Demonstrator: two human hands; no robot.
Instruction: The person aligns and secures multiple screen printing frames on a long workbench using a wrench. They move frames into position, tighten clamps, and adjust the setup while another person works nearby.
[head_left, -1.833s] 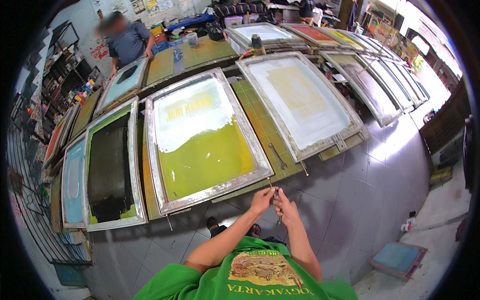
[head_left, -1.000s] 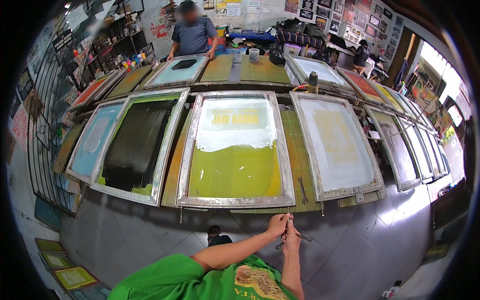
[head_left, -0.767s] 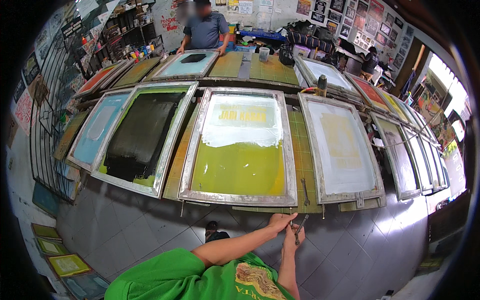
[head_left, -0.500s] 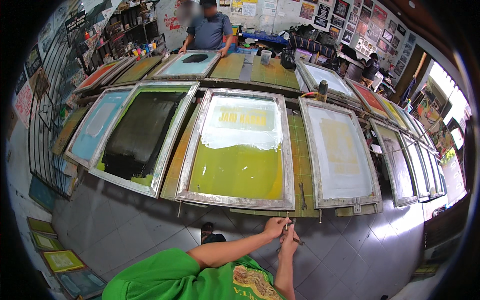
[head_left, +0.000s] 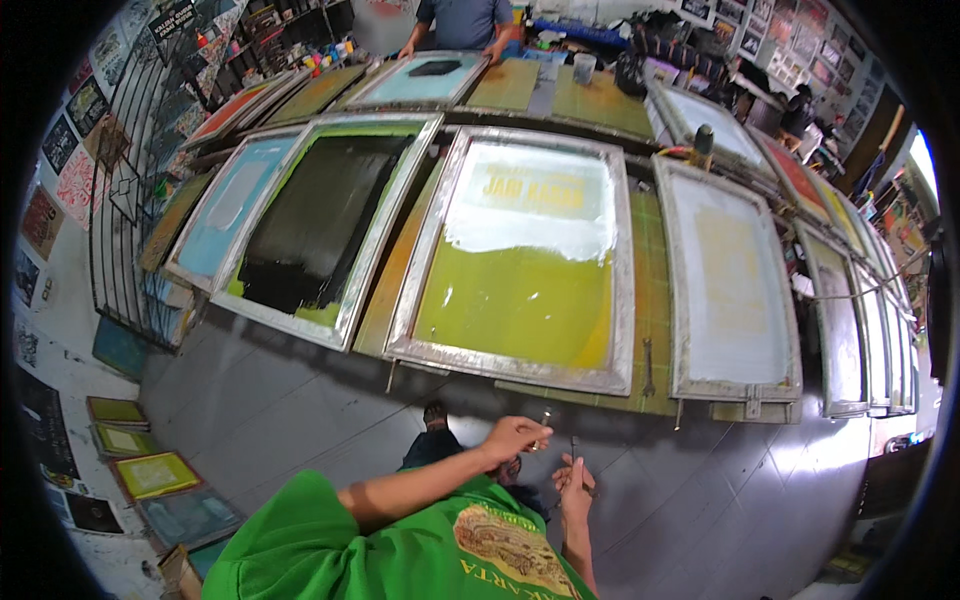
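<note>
My left hand [head_left: 516, 441] is closed, pinching a small bolt-like metal piece [head_left: 547, 416] that sticks up from the fingertips. Beside it and a little nearer my body, my right hand [head_left: 574, 482] is wrapped round a slim dark metal tool [head_left: 575, 447], whose thin end points up; its exact kind is too small to make out. Both hands are apart, off the table's near edge. Just beyond them lies a silver-framed printing screen [head_left: 513, 375], its mesh yellow-green with a white coated band on top. A spanner [head_left: 648, 367] rests on the board right of that screen.
A black-coated screen [head_left: 315, 220] lies to the left and a pale-grey screen [head_left: 730, 280] to the right. Across the table a person [head_left: 465, 25] holds a light-blue screen [head_left: 420, 82]. Several small frames [head_left: 155, 475] lean by the left wall. Grey tiles [head_left: 690, 500] cover the floor.
My hands have drawn back from the central screen's near edge and moved apart, the left with the small metal piece. The view has shifted, so the table sits higher.
</note>
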